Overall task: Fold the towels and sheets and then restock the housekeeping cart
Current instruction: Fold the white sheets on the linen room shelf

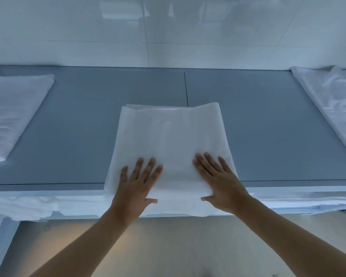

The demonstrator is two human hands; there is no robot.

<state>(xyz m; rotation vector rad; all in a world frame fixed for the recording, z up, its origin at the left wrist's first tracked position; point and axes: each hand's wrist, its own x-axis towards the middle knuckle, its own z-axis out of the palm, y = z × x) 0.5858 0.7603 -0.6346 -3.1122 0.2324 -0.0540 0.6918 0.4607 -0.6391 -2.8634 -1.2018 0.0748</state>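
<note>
**Room condition: tiled wall, grey worktop, pale floor**

A wall (168,31) of large glossy white tiles is rising directly behind the work surface, its thin grout lines running straight and its glaze throwing back soft, blurred reflections of light. A grey table (72,126) is standing flush against that wall, spanning the whole width of the view; a dark seam (186,88) is dividing its matte top into two panels. The front edge is showing a lighter band, with a lower shelf (300,202) sitting just beneath it. A smooth pale floor (178,236) is lying below, catching a warm yellowish glow, while cool bluish light is washing the surfaces above.
</note>
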